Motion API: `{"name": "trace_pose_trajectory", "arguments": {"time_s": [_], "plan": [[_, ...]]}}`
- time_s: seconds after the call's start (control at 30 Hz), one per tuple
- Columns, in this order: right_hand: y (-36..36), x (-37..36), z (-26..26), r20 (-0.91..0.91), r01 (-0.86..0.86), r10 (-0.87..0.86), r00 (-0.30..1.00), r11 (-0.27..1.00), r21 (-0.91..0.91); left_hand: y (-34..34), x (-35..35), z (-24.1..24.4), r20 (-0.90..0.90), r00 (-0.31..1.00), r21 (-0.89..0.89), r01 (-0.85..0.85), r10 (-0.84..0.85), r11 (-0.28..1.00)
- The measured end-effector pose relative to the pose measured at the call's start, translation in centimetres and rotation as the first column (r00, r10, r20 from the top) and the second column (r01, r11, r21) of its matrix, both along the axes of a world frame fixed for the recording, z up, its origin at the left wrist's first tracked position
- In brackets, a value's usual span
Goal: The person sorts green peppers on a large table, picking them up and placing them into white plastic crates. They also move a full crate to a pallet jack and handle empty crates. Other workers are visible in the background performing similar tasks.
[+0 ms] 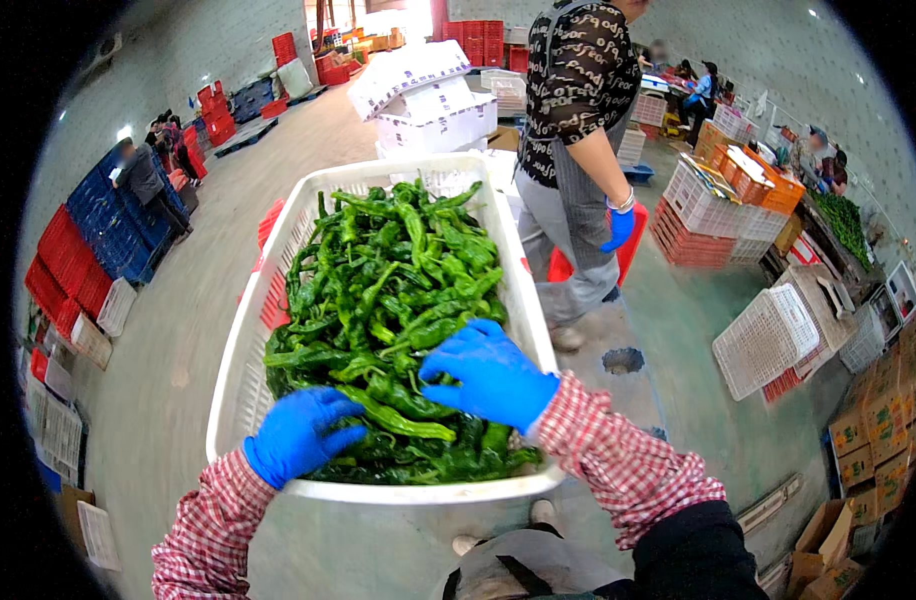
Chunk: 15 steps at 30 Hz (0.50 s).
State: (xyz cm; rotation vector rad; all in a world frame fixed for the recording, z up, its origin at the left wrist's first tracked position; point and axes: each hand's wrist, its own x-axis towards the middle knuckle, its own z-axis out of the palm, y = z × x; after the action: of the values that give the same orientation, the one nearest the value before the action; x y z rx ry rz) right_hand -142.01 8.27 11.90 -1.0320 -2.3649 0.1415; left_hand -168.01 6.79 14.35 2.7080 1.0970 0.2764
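A white plastic crate (420,491) full of long green peppers (383,292) stands before me, with red plastic showing at its left side. Both of my hands wear blue gloves, with checked sleeves above them. My left hand (308,435) rests on the peppers at the crate's near left corner, fingers pointing right. My right hand (492,375) lies over the peppers right of the middle, its fingers spread and slightly bent. A long lighter green pepper (398,421) lies between the hands. Neither hand plainly grips a pepper, though some fingertips are hidden among them.
A person in an apron (578,150) stands just beyond the crate's right side. White foam boxes (435,124) are stacked past its far end. Crates (698,199) and cardboard boxes (870,427) stand at right, blue stacked crates (113,217) at left. Other people work farther off.
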Motion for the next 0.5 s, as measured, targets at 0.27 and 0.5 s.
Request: {"name": "trace_pose_trajectory", "arguments": {"time_s": [0.27, 0.5], "plan": [[-7.0, 9.6, 0.5, -0.815, 0.006, -0.142, 0.563, 0.986, -0.168, -4.9, 3.8, 1.8, 0.326, 0.912, 0.402, -0.373, 0.250, 0.836], [-28.4, 25.8, -12.8, -0.057, 0.282, -0.304, 0.951, 0.929, -0.241, -21.1, 25.5, -10.5, 0.481, 0.862, -0.244, -0.041, 0.157, 0.969]]}}
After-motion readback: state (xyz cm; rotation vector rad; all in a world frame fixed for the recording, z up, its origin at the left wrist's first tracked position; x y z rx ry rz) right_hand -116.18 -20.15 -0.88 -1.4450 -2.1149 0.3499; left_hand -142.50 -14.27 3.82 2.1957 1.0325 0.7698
